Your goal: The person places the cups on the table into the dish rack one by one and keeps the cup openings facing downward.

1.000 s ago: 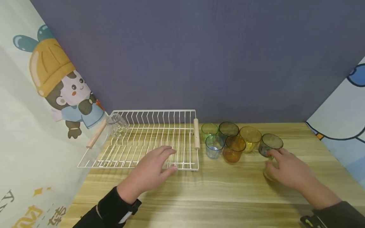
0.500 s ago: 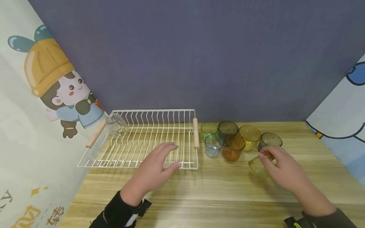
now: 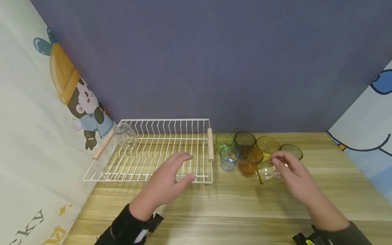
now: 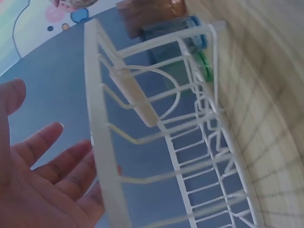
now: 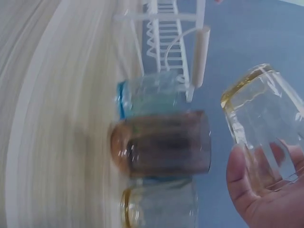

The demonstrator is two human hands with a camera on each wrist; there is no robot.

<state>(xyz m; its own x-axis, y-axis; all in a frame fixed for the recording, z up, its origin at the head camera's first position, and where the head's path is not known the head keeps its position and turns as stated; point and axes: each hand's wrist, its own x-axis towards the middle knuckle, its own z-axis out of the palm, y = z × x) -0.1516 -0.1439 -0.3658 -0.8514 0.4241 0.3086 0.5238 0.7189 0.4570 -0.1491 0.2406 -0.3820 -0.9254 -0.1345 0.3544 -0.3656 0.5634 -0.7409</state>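
Note:
My right hand point(image 3: 298, 180) grips a pale yellow drinking glass point(image 3: 271, 173) between thumb and fingers. The glass is tipped on its side, base to the left, above the table; in the right wrist view its thick yellow base point(image 5: 247, 85) shows. Just behind it stand an orange glass point(image 3: 249, 166), a yellow glass point(image 3: 267, 144) and a smoky grey glass point(image 3: 293, 150). My left hand point(image 3: 165, 185) holds nothing, thumb and fingers spread apart, near the front of the white wire rack point(image 3: 163, 119). In the left wrist view its fingers point(image 4: 73, 164) lie beside the rack's wire edge.
A clear glass point(image 3: 125, 136) sits upside down in the rack's back left corner, by a wooden handle point(image 3: 104, 144). Right of the other handle point(image 3: 210, 144) stand green point(image 3: 224, 139), blue point(image 3: 229, 161) and dark point(image 3: 245, 139) glasses. A grey-blue wall point(image 3: 196, 68) closes the back.
My right hand has raised the pale yellow glass off the table, tipped it sideways and carried it left toward the orange glass. My left hand has shifted slightly right, its fingers a little wider apart.

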